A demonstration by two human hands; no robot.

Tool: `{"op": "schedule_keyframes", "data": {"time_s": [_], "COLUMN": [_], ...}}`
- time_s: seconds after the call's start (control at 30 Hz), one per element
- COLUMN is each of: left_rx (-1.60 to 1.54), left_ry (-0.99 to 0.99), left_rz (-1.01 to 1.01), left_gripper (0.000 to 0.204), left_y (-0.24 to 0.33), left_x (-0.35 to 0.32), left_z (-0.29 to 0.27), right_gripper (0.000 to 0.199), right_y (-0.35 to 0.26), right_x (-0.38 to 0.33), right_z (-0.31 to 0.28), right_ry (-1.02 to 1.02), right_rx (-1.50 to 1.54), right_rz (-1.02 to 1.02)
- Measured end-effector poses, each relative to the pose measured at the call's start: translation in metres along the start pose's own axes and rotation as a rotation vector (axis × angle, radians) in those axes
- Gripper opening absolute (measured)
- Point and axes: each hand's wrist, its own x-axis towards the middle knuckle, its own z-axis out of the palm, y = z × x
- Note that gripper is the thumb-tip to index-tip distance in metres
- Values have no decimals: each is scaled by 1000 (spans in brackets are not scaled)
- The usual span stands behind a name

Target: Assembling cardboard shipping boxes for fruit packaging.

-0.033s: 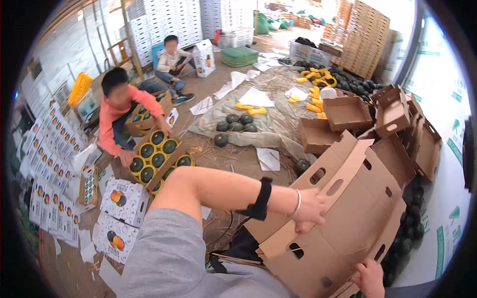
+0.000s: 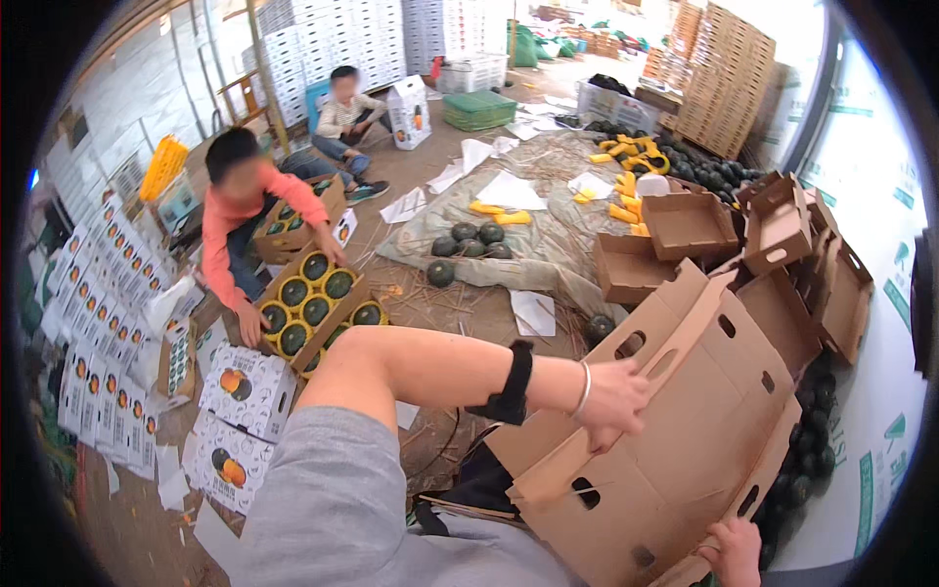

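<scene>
A brown cardboard box (image 2: 699, 411), partly folded with oval handle slots in its walls, lies tilted in front of me. Its left double flap stands up, and my left hand (image 2: 614, 399) presses on that flap with curled fingers. At the box's near right edge, my right hand (image 2: 732, 550) has its fingers bent over the cardboard rim. A pale bracelet (image 2: 585, 387) circles my left wrist, and a black strap (image 2: 513, 383) sits on the forearm. The undersides of the fingers are partly hidden.
To the left, a person in a coral top (image 2: 243, 210) handles a carton of dark green squashes (image 2: 315, 309). Another person (image 2: 344, 117) sits farther back. Empty brown trays (image 2: 690, 225) pile up at right, beside loose squashes (image 2: 814, 430). White printed cartons (image 2: 235, 460) stand left.
My left hand has curled and pushed the left flap a little, so it stands steeper and looks narrower. My right hand stays on the rim. The whole view has shifted slightly.
</scene>
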Motion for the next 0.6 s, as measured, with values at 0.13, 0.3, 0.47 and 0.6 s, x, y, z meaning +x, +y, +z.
{"op": "schedule_keyframes", "data": {"time_s": [0.13, 0.3, 0.47, 0.6], "left_rx": [-863, -326, -542, -1212], "left_ry": [1043, 253, 396, 832], "left_rz": [-900, -533, -520, -1128], "left_gripper": [20, 12, 17, 40], "left_y": [-9, 93, 132, 121], "left_x": [-23, -89, -97, -51], "left_z": [-16, -29, -24, 13], "right_gripper": [11, 20, 34, 42], "right_y": [-3, -62, -81, -100], "right_x": [-66, -96, -93, -54], "right_z": [-4, 62, 129, 91], "right_ry": [958, 533, 544, 967], "right_rx": [491, 347, 1218, 841], "right_rz": [913, 213, 331, 746]}}
